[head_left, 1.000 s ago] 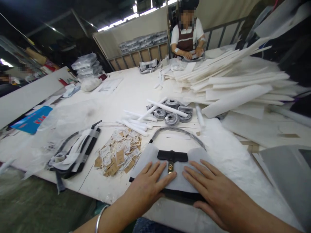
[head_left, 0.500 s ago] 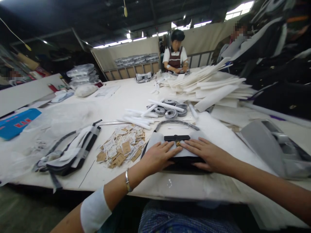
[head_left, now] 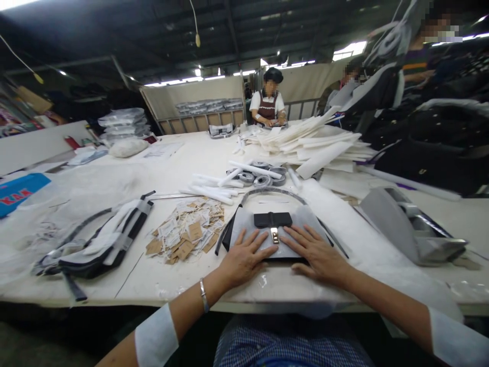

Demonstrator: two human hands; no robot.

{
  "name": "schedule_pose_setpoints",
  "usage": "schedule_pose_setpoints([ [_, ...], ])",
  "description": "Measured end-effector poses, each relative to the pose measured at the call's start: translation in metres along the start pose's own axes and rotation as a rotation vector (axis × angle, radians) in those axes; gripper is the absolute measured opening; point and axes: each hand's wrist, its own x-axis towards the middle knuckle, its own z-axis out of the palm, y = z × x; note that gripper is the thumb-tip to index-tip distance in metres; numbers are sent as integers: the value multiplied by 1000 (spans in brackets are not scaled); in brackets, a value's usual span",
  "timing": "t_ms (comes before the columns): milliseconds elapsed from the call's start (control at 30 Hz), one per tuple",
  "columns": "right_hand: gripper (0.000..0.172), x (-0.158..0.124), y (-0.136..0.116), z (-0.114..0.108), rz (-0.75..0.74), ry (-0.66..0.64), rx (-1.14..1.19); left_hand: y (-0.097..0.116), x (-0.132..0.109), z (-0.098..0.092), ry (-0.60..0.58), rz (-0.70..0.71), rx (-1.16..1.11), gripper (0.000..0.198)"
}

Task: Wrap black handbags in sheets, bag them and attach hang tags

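A black handbag (head_left: pixel 272 220) lies on the white table in front of me, its front covered by a pale protective sheet (head_left: pixel 244 220). A dark flap tab and a metal clasp (head_left: pixel 274 235) show at its middle. The wrapped handle (head_left: pixel 273 190) arches away from me at the top. My left hand (head_left: pixel 246 257) rests on the sheet left of the clasp, fingers spread. On the right side of the clasp my right hand (head_left: pixel 315 255) lies flat, fingers apart. Both palms are toward the bag, and neither hand grips anything.
Left of the bag is a pile of paper tags (head_left: pixel 187 232), then another wrapped bag (head_left: pixel 107 239). Beyond lie white rolls (head_left: pixel 214 188) and coiled straps (head_left: pixel 263 179). White sheets (head_left: pixel 317 148) are heaped behind, a grey bag (head_left: pixel 408 224) sits right, and a co-worker (head_left: pixel 267 104) works opposite.
The bag now lies flatter, with more of its covered front and the whole clasp showing. My hands have spread slightly and slid toward its near edge. The view has shifted.
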Motion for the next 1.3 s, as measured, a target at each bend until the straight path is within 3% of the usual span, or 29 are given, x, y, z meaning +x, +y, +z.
schedule_pose_setpoints([
  [200,75,1,0,11,8,37,-65,12,9,3,54,-63,36,61],
  [400,79,4,0,7,85,47,13,-8,14,8,36,26,-43,59],
  [567,54,12,1,0,224,-34,159,-10,21,7,44,-100,-164,41],
  [667,48,14,-3,1,249,-12,97,-3,25,10,87,-159,-145,32],
  [833,48,12,-9,2,179,29,-24,-4,29,9,150,-9,43,28],
  [933,49,14,-5,-5,156,-25,5,-12,33,2,73,108,52,29],
  [1033,47,20,0,-19,178,-108,72,-16,32,2,33,131,-1,30],
  [1167,41,40,3,-42,203,-202,173,-14,25,13,86,70,-28,35],
  [1300,26,68,2,-51,206,-169,198,-12,22,17,113,63,-36,35],
])
